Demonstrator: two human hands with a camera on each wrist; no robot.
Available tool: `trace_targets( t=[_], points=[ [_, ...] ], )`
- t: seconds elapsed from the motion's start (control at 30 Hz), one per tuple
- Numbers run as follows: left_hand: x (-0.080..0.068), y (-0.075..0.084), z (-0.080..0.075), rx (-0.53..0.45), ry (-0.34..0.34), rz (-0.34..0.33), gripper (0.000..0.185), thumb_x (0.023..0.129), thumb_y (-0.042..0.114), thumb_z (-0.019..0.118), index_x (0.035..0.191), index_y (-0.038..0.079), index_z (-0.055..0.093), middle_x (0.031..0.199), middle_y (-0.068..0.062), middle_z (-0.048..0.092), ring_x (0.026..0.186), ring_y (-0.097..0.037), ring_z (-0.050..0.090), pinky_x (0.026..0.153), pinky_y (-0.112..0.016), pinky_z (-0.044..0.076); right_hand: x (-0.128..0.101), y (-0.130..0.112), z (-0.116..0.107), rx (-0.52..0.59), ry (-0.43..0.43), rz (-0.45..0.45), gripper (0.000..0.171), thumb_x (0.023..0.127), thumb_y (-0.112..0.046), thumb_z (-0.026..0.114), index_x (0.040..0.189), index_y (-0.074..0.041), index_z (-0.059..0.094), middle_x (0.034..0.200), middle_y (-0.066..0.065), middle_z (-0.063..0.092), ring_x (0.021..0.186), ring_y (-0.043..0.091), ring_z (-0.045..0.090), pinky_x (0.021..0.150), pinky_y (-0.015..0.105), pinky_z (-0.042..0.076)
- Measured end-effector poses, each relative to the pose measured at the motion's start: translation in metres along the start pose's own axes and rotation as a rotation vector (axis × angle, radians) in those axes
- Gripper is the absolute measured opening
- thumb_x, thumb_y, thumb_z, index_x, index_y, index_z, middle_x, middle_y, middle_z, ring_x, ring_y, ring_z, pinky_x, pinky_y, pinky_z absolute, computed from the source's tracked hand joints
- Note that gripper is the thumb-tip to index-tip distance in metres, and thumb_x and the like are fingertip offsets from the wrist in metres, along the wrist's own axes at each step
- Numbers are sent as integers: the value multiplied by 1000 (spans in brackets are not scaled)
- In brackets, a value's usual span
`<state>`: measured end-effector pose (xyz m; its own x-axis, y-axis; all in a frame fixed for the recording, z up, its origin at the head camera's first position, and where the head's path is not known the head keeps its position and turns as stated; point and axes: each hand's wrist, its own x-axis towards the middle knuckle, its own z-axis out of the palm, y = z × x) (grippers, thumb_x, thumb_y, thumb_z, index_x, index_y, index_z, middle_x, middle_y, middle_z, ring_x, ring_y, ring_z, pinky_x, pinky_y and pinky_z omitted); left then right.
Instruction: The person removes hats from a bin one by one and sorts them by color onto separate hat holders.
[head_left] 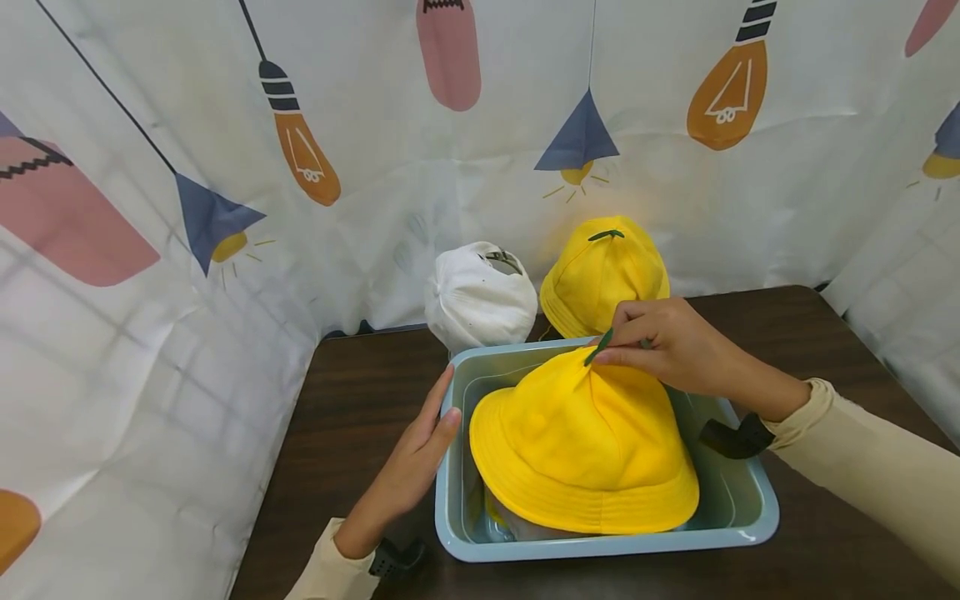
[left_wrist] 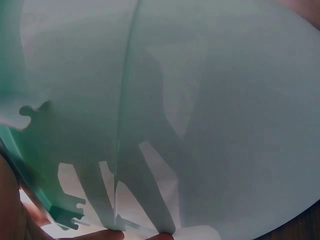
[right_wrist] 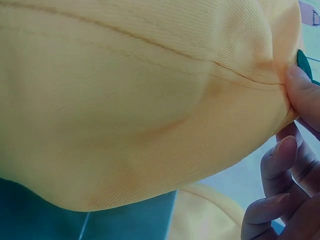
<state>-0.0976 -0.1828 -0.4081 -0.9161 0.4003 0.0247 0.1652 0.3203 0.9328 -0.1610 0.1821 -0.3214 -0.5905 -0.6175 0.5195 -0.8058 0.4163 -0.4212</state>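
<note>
A yellow bucket hat (head_left: 585, 450) with a green leaf-like tab (head_left: 600, 346) on its crown sits over the light-blue plastic basin (head_left: 600, 546). My right hand (head_left: 667, 346) pinches the crown's peak beside the tab, drawing the cloth up into folds. In the right wrist view, the thumb presses the hat (right_wrist: 140, 115) near its tip, while other fingers lie bent below. Against the basin's left side rests my left hand (head_left: 420, 450), its fingers extended and thumb at the rim. The left wrist view shows fingertips touching the pale basin wall (left_wrist: 240, 125).
Behind the basin stand a white cap (head_left: 480, 300) and a second yellow hat (head_left: 607, 275). Something greyish, partly hidden, lies beneath the front brim. All rests on a dark wooden table (head_left: 352, 400), backed by a white curtain (head_left: 465, 183) with printed lamps.
</note>
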Motion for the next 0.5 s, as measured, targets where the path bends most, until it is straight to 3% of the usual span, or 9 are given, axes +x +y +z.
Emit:
trace_targets(
  t=[0.5],
  points=[
    [1,-3,3,36,24,8,60,112,33,37,165,33,8,173,-1,11,155,-40,23,105,-67,43,4,-10,-29,-41,17,17,28,80,-4,85,72,-29,73,72,-19,46,58,-3,38,51,14,36]
  ],
)
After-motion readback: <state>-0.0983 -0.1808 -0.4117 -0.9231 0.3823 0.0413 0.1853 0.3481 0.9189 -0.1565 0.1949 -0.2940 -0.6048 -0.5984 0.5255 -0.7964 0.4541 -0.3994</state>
